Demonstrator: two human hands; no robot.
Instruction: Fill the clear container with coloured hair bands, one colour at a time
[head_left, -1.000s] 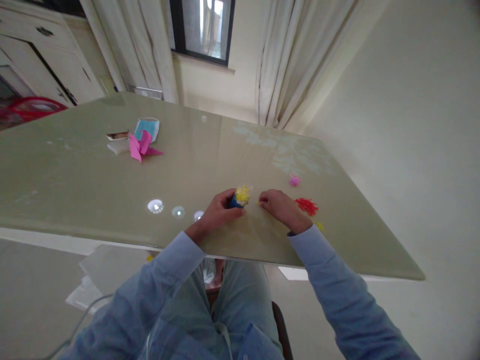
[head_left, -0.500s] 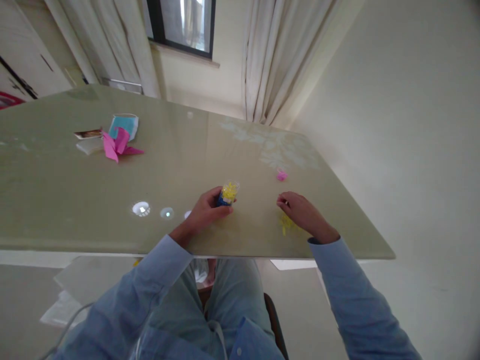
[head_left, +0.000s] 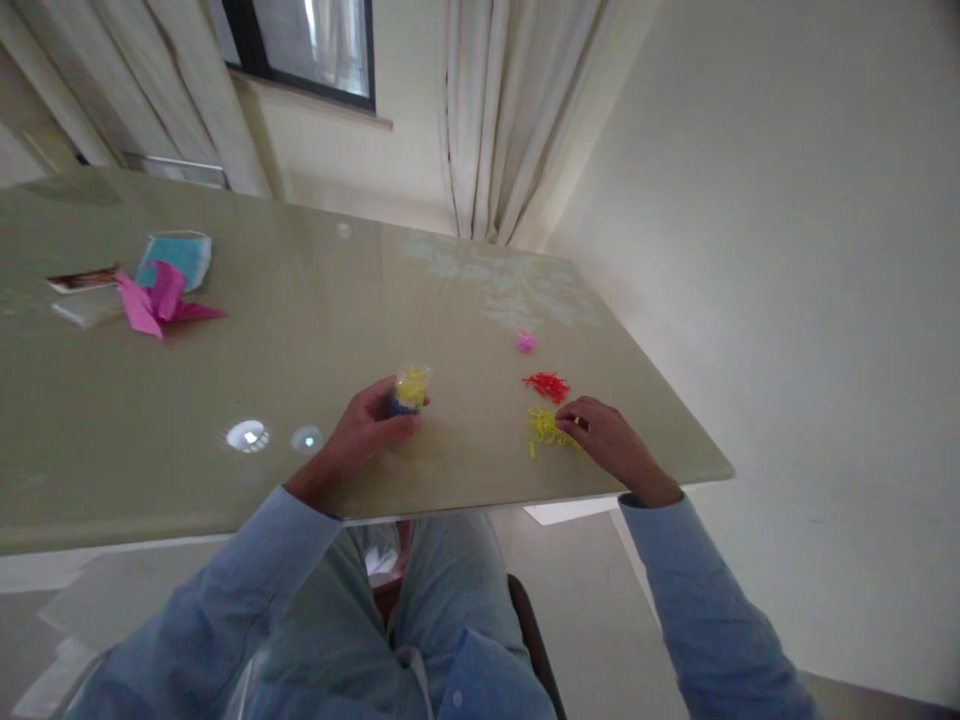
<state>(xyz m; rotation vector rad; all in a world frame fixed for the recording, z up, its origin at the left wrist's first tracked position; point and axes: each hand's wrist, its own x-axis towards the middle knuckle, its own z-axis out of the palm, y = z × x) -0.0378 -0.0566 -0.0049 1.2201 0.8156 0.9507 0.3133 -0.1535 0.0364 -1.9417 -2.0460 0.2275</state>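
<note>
A small clear jar [head_left: 412,385] is wrapped by the fingers and thumb of my left hand [head_left: 364,430], upright just above or on the table. Yellow pieces fill its upper part, with a pale layer and dark blue below. My right hand [head_left: 607,440] is closed in a pinch at the right edge of a pile of small yellow strips [head_left: 546,425]. Whatever lies between its fingertips is too small to make out. Just beyond that pile lies a heap of thin red strips [head_left: 547,385], and a little pink item [head_left: 526,341] sits farther back.
On the left of the glossy table [head_left: 315,300] lie a pink folded-paper shape [head_left: 161,298], a blue face mask [head_left: 176,260], a clear plastic packet [head_left: 88,308] and a flat printed strip [head_left: 82,280]. A wall [head_left: 750,250] runs along the right side.
My right hand has moved right and nearer to me, over to the yellow strips, uncovering the red heap. The jar stays in my left hand, now more upright. The view has swung right.
</note>
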